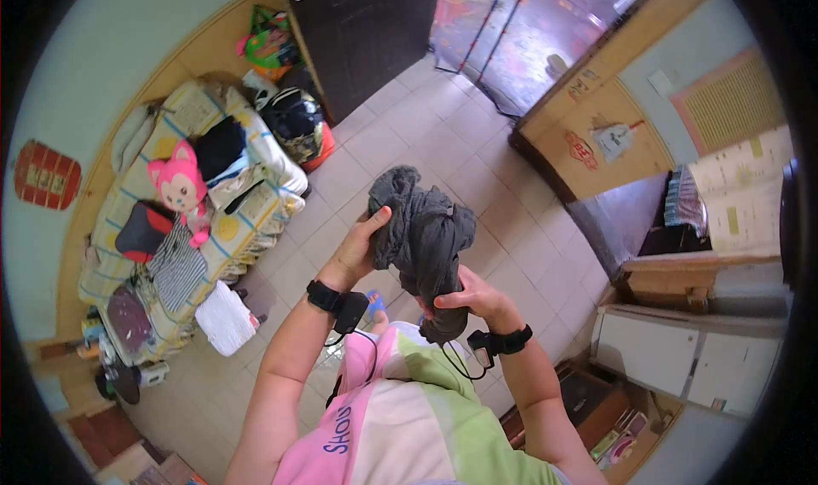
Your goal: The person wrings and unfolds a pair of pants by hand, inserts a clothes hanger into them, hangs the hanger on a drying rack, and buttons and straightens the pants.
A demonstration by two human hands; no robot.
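Observation:
A dark grey piece of clothing (422,225), crumpled into a bundle, is held up in front of my body. My left hand (362,248) grips its left side, with the thumb lying on top of the fabric. Lower down on the right, my right hand (477,296) is closed around the narrower, gathered end. Most of the fingers of both hands are hidden behind the cloth. The folds conceal what kind of garment it is.
To the left stands a sofa (277,216) with a pink plush toy (181,182), folded clothes and a striped cloth (177,268) on it. A white box-like item (225,318) is beside it. Tiled floor (511,204) leads to a curtained doorway (520,42). White cabinets (648,349) are at right.

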